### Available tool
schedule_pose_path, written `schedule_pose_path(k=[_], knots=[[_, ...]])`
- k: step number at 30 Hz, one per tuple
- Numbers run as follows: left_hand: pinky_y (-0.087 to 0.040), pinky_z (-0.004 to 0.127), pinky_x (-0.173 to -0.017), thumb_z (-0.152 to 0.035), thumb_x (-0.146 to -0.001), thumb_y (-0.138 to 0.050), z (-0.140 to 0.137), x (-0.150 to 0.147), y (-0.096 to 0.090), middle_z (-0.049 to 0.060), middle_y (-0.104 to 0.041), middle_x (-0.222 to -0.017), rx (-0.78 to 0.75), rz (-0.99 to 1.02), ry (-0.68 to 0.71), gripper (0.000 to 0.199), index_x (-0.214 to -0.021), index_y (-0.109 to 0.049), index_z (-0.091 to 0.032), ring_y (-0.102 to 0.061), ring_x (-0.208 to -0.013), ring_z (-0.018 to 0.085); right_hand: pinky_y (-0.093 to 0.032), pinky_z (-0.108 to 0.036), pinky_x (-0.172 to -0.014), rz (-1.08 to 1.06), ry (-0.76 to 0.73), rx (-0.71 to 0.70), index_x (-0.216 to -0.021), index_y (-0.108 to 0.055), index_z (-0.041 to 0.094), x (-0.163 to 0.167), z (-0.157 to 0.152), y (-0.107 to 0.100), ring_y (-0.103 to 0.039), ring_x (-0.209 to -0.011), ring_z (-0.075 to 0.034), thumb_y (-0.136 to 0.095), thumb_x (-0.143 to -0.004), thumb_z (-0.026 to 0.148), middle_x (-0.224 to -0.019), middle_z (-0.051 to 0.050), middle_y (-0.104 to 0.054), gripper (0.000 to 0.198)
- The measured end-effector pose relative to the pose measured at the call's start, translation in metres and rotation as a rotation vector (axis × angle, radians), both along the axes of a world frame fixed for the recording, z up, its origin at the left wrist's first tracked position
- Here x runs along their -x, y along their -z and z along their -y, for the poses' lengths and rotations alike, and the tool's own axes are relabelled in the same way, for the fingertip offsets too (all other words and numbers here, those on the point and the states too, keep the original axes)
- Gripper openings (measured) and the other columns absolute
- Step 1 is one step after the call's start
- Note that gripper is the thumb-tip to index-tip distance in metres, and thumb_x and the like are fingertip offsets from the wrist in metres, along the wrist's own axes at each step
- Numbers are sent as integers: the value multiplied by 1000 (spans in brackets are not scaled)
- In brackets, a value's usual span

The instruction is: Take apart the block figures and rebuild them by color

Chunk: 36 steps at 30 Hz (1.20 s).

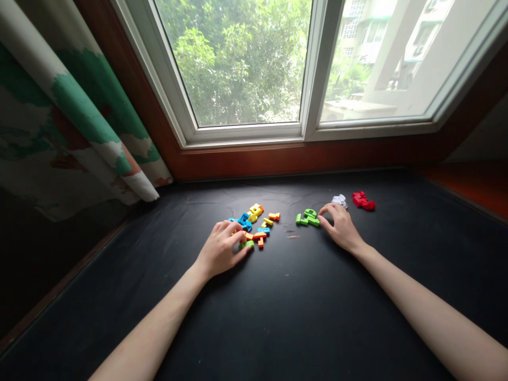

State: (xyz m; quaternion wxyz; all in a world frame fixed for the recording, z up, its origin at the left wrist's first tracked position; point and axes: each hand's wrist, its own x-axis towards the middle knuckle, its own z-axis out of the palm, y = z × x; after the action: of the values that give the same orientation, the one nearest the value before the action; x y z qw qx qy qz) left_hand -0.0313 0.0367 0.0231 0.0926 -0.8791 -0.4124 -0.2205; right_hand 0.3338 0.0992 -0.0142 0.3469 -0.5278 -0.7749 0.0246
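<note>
Small plastic building blocks lie in colour groups on a black tabletop (278, 317). My left hand (222, 247) rests at the mixed pile, its thumb and fingers closed about a light green block (248, 244). Around that hand are blue blocks (245, 221), yellow blocks (254, 211) and orange blocks (260, 235), some partly hidden by the fingers. My right hand (337, 225) is beside a small group of green blocks (304, 220). Its fingers are curved and slightly apart, with the tips at the right end of the nearest green block.
White blocks (339, 200) lie just behind my right hand, partly hidden. A heap of red blocks (363, 201) sits farther right. At the back is a window (305, 132) with a pale frame; a patterned curtain (91, 116) hangs at the left.
</note>
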Motion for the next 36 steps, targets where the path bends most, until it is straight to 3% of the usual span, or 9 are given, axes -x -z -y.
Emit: schedule_pose_path(k=[5,9,11,15,20,28,36], knots=[[-44,39,-87,-26,-90,-61,4,-8,1,6,-68,-96,-107,187,20,7,-88,-59,-19,-61,-94,23,-43,-46,-91,-38,-26,-58,-90,-56,22,2,1,-2,-58,-98,-28,-49,-92,31,-97,-9,-61,12],[-51,30,-78,-25,-94,-57,9,-22,5,4,-69,-91,-36,364,58,7,-95,-58,-19,-65,-83,17,-43,-44,-90,-70,-76,-109,-90,-55,22,14,10,-7,-58,-100,-27,-48,-92,26,-99,-9,-61,8],[-52,26,-72,-26,-95,-56,12,-29,7,3,-67,-86,7,374,97,8,-97,-58,-19,-64,-75,15,-42,-43,-89,-62,-122,-125,-91,-54,22,23,17,-10,-58,-101,-27,-48,-93,24,-100,-9,-61,6],[-54,26,-74,-27,-95,-55,16,-42,10,5,-67,-90,68,393,166,11,-101,-58,-19,-65,-78,15,-41,-39,-89,-14,-281,-140,-95,-54,23,42,34,-16,-58,-103,-25,-50,-94,19,-102,-7,-63,6],[-53,26,-74,-26,-96,-55,19,-61,11,4,-66,-91,147,451,148,9,-100,-58,-19,-64,-78,14,-41,-37,-89,30,-420,-139,-97,-54,23,54,46,-22,-58,-100,-22,-51,-94,17,-102,-6,-64,7],[-53,27,-77,-20,-92,-58,16,-101,16,4,-65,-94,272,615,155,5,-97,-58,-19,-62,-81,15,-42,-38,-89,3,-496,-121,-100,-54,23,51,48,-24,-58,-99,-23,-50,-93,20,-103,-7,-64,9],[-52,26,-73,-21,-93,-58,15,-99,19,2,-61,-88,246,577,185,3,-95,-57,-20,-59,-76,14,-43,-41,-91,19,-541,-79,-96,-56,23,52,47,-23,-57,-99,-23,-55,-92,27,-104,-8,-64,6]])
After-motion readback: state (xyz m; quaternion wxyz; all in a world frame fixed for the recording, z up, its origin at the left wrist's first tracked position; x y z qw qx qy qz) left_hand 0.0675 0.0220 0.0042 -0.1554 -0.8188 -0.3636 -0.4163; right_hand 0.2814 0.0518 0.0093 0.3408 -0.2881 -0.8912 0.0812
